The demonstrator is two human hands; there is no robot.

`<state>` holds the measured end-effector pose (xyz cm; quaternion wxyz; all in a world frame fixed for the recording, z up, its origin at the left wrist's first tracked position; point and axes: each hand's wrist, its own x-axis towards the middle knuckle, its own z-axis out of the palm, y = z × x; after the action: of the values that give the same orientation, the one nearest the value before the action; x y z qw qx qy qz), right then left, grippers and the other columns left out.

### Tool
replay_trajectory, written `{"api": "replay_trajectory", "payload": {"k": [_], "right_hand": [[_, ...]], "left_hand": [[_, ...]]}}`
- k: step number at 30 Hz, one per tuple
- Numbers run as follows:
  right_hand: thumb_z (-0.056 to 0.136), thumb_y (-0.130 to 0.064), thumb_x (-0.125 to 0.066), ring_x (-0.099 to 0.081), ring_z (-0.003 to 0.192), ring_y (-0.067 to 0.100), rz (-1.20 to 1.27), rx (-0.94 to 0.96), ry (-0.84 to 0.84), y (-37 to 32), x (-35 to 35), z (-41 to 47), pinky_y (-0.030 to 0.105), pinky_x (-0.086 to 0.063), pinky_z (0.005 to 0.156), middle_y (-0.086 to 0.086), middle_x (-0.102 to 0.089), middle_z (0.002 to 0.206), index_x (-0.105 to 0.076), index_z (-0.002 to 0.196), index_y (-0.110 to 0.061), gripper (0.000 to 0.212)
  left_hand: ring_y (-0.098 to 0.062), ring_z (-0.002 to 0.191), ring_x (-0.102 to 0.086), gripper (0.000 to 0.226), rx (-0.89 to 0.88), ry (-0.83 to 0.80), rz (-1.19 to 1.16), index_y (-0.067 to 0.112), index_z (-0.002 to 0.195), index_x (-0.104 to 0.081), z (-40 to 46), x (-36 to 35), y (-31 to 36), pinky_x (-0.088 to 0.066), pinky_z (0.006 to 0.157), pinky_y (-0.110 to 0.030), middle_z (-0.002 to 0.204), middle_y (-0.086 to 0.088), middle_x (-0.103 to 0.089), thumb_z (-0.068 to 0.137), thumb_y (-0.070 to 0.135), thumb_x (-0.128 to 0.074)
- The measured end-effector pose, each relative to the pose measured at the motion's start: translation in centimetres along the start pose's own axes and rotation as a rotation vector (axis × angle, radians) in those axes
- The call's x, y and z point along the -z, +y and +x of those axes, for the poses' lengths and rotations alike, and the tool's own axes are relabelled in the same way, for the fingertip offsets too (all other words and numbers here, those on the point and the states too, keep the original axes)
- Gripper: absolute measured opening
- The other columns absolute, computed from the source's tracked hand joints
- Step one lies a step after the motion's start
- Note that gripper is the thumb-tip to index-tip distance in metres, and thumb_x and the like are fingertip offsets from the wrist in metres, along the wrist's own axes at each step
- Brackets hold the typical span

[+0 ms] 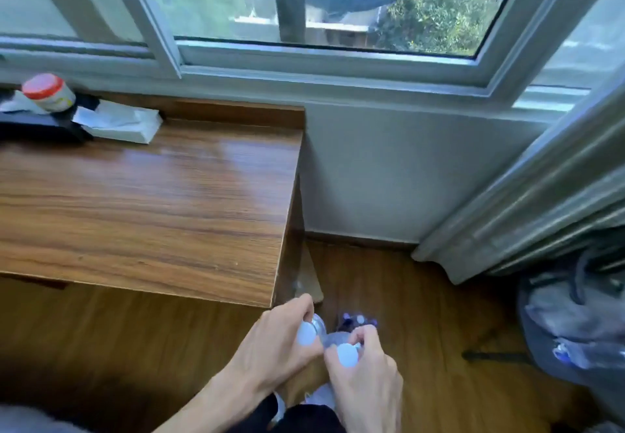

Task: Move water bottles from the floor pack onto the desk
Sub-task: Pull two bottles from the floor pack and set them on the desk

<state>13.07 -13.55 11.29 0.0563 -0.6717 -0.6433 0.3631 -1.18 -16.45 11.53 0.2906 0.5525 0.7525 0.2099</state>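
My left hand (pixel 270 348) grips a clear water bottle (pixel 309 331) by its neck, white cap towards me, just below the desk's near right corner. Close beside it, my right hand (pixel 367 375) holds a second water bottle (pixel 348 353) the same way. Both bottles hang above the floor, their bodies mostly hidden by my hands. Beyond them on the floor lies the pack (pixel 355 320), of which only a few caps and purple labels show. The wooden desk (pixel 152 202) fills the left of the view.
At the desk's back left stand a red-lidded jar (pixel 49 93), a white tissue pack (pixel 118 125) and a black object (pixel 37 128). A window and grey wall lie behind. A curtain (pixel 541 196) and a plastic bag with bottles (pixel 575 324) are on the right.
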Motion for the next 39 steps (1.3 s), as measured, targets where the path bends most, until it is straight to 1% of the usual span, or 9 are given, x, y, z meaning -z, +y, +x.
{"api": "replay_trajectory", "payload": {"k": [4,8,13,19,22,26,29,32,39], "right_hand": [[0.078,-0.053,-0.063,-0.064,0.081,0.013,-0.106,0.201,-0.052,-6.7,-0.3,-2.1,0.014,-0.049,0.071,-0.009,-0.067,0.084,-0.043,0.088,-0.030,0.033],[0.067,-0.057,-0.061,-0.067,0.078,0.018,-0.146,0.300,-0.101,-12.9,-1.8,-4.0,0.028,-0.055,0.073,-0.002,-0.069,0.074,-0.041,0.082,-0.026,0.040],[0.064,-0.060,-0.060,-0.066,0.081,0.016,-0.199,0.474,-0.141,-21.1,-5.4,-6.1,0.026,-0.052,0.074,-0.003,-0.068,0.075,-0.041,0.084,-0.026,0.043],[0.050,-0.071,-0.050,-0.065,0.081,0.022,-0.149,0.657,-0.258,-29.4,-10.9,-8.7,0.031,-0.051,0.071,-0.003,-0.066,0.070,-0.045,0.078,-0.027,0.052],[0.047,-0.070,-0.048,-0.061,0.072,0.024,-0.119,0.707,-0.288,-32.8,-13.6,-9.8,0.034,-0.051,0.068,0.000,-0.062,0.063,-0.047,0.077,-0.021,0.057],[0.051,-0.064,-0.051,-0.042,0.058,0.019,-0.125,0.821,-0.345,-37.4,-17.3,-10.5,0.030,-0.045,0.060,-0.002,-0.052,0.055,-0.038,0.066,-0.022,0.047],[0.062,-0.054,-0.066,-0.045,0.052,0.013,-0.158,0.867,-0.389,-40.9,-19.4,-11.1,0.019,-0.040,0.049,-0.005,-0.052,0.056,-0.037,0.063,-0.027,0.039],[0.066,-0.045,-0.072,-0.040,0.047,0.010,-0.139,0.907,-0.426,-44.4,-21.4,-11.3,0.020,-0.035,0.044,-0.006,-0.043,0.052,-0.033,0.061,-0.030,0.043],[0.062,-0.052,-0.070,-0.050,0.051,0.012,-0.123,0.961,-0.419,-52.3,-27.0,-10.3,0.020,-0.037,0.042,-0.004,-0.052,0.055,-0.047,0.066,-0.027,0.034]], "left_hand": [[-0.014,0.067,-0.051,0.031,0.086,0.128,-0.111,0.028,0.075,-0.043,-3.3,6.9,-2.1,-0.039,0.056,-0.019,0.073,0.011,-0.059,0.078,0.048,-0.065],[-0.010,0.068,-0.053,0.026,0.206,0.246,-0.149,0.026,0.077,-0.047,-6.2,13.1,-4.3,-0.040,0.055,-0.020,0.069,0.010,-0.058,0.072,0.046,-0.064],[-0.014,0.068,-0.053,0.034,0.343,0.427,-0.192,0.021,0.077,-0.049,-9.6,19.5,-9.1,-0.042,0.056,-0.030,0.070,0.005,-0.060,0.061,0.047,-0.064],[-0.010,0.065,-0.051,0.034,0.423,0.583,-0.160,0.021,0.072,-0.049,-12.8,25.7,-15.7,-0.040,0.054,-0.023,0.062,0.005,-0.056,0.061,0.047,-0.068],[-0.012,0.057,-0.045,0.034,0.493,0.631,-0.110,0.018,0.072,-0.050,-14.2,28.4,-18.8,-0.036,0.050,-0.025,0.061,0.001,-0.055,0.061,0.043,-0.070],[-0.009,0.054,-0.048,0.029,0.542,0.645,-0.119,0.019,0.070,-0.051,-15.1,31.7,-22.6,-0.038,0.046,-0.024,0.055,0.003,-0.053,0.064,0.038,-0.073],[-0.012,0.050,-0.046,0.030,0.588,0.676,-0.130,0.018,0.070,-0.052,-15.5,34.1,-25.5,-0.043,0.046,-0.031,0.058,-0.003,-0.059,0.063,0.038,-0.073],[-0.017,0.051,-0.051,0.030,0.608,0.699,-0.135,0.020,0.070,-0.052,-15.6,36.6,-28.0,-0.047,0.048,-0.034,0.057,-0.002,-0.060,0.063,0.039,-0.075],[-0.005,0.052,-0.056,0.032,0.624,0.726,-0.067,0.023,0.069,-0.053,-14.3,43.8,-33.9,-0.040,0.042,-0.014,0.049,0.005,-0.056,0.066,0.039,-0.081]]}}
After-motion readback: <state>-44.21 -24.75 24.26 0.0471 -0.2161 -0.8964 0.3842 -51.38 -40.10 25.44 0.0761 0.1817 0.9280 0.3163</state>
